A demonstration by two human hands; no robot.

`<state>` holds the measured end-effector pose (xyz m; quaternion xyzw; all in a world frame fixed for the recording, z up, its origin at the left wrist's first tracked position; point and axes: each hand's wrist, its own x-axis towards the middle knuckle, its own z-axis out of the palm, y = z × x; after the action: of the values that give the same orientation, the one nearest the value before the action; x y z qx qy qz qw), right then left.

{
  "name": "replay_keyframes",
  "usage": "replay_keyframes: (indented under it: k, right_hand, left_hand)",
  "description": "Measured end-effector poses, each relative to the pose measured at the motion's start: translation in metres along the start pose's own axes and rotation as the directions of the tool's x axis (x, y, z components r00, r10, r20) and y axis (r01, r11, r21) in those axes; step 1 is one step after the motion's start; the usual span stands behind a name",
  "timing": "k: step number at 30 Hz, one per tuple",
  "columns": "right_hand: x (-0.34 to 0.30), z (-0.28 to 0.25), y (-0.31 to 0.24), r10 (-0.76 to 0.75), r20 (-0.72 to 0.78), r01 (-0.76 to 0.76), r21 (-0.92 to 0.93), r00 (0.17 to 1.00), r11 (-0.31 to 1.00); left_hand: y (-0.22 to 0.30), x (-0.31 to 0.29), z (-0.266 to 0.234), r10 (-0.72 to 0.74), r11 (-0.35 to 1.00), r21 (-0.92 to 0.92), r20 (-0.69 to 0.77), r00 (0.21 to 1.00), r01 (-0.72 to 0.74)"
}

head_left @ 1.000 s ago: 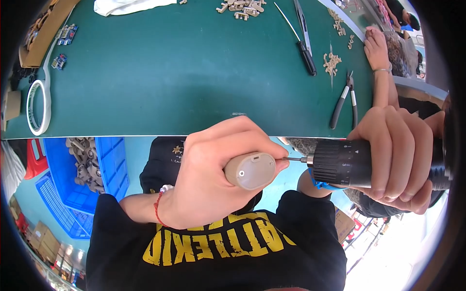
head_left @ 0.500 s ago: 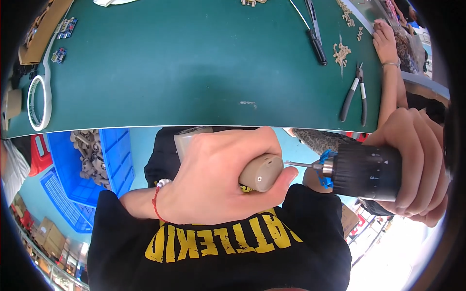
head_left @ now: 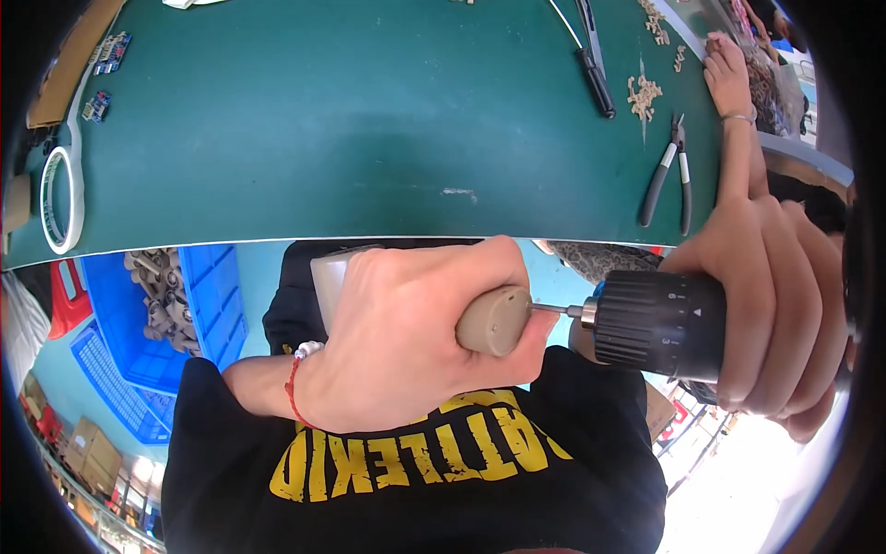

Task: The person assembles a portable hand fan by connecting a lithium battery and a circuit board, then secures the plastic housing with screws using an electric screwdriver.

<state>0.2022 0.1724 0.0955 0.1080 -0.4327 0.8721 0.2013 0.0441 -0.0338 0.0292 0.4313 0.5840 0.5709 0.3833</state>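
My left hand (head_left: 397, 323), with a red string bracelet at the wrist, is closed around a tan rounded plastic part (head_left: 495, 321), one end of which shows past my fingers. From the right, my right hand (head_left: 780, 309) grips a black power drill (head_left: 655, 325) by the body behind its numbered collar. The thin metal bit (head_left: 554, 308) points left and meets the side of the tan part, beside my left thumb. Whether a screw sits at the bit's tip is hidden. A translucent whitish container (head_left: 329, 282) shows partly behind my left hand.
On the green table (head_left: 305, 138) lie cutting pliers (head_left: 669, 175), a black-handled screwdriver (head_left: 593, 81), small tan pieces (head_left: 643, 97), a white tape roll (head_left: 61, 200) and circuit boards (head_left: 97, 106). A blue crate (head_left: 210, 309) holds tan parts. Another person's hand (head_left: 729, 78) rests at far right.
The drill has moved left, bringing its bit from just short of the tan part to its side. The tan part has turned slightly in my left hand.
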Motion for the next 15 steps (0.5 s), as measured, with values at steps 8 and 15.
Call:
replay_keyframes:
  k: [8, 15]
  right_hand:
    - [0.021, 0.017, 0.04, 0.148, -0.183, -0.159, -0.043, 0.972, 0.986]
    - [0.056, 0.029, 0.07, 0.154, -0.333, -0.21, -0.139, 0.93, 0.968]
  left_hand:
    - [-0.001, -0.004, 0.004, -0.003, 1.0, -0.012, -0.032, 0.999, 0.003]
    - [0.007, 0.004, -0.001, 0.02, 0.997, 0.073, 0.008, 1.0, -0.021]
